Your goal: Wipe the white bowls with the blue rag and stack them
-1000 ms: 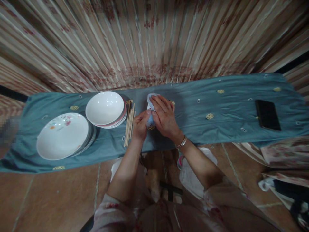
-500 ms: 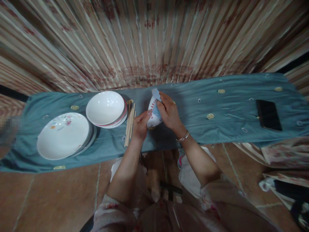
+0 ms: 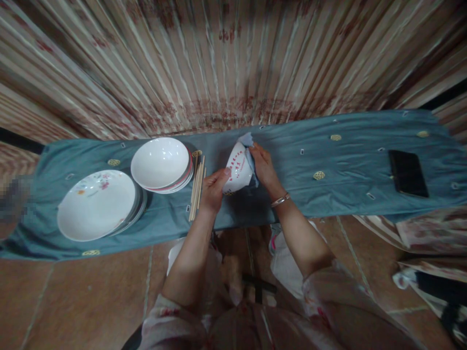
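Observation:
A small white bowl [image 3: 239,167] with red lettering is tilted on its side above the middle of the cloth. My left hand [image 3: 215,187] grips its left edge, thumb on the outer wall. A light blue cloth [image 3: 246,140] lies against the bowl's right side, and my right hand [image 3: 263,165] is closed on it there. The inside of the bowl is turned away from view. Just left of my left hand lie several wooden chopsticks [image 3: 197,189], side by side.
A stack of white bowls [image 3: 160,163] stands left of the chopsticks. Further left is a stack of plates [image 3: 97,206] with a flower pattern. A black phone-like object [image 3: 407,173] lies at the right on the teal tablecloth [image 3: 292,189]. A pleated curtain [image 3: 233,63] hangs behind.
My right hand and the blue cloth have moved right, off the bowl's outer face to its right side. The bowl has turned, showing more red lettering. My left hand keeps its grip.

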Motion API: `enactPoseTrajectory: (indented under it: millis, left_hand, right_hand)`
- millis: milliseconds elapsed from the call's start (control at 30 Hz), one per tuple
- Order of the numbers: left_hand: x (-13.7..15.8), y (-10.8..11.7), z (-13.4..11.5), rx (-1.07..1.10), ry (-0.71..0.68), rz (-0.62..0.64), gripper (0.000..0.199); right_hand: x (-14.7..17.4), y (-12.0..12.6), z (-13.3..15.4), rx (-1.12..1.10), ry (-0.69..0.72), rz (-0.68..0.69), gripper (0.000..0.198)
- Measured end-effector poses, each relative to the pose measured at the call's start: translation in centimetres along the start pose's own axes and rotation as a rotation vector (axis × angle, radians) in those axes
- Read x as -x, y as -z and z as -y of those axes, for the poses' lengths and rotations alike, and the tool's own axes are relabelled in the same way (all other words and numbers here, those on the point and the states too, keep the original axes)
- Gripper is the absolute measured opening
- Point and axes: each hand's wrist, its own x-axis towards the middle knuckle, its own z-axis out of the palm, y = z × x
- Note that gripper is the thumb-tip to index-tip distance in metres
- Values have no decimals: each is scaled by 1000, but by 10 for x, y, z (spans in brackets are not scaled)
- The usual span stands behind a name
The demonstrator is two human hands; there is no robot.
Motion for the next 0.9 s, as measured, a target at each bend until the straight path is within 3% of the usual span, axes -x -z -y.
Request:
enactPoseTrajectory:
  millis: [300, 567, 900]
  left_hand:
    - [-2, 4, 3, -6, 1, -6, 43]
    - [-5, -1, -4, 84, 19, -94, 48]
    - [-11, 4, -3, 170, 1, -135, 51]
  right_hand:
    - [0, -1, -5, -53, -94, -25, 34]
    - [7, -10, -15, -89, -219, -47, 35]
    - [26, -18, -29, -99, -221, -77, 49]
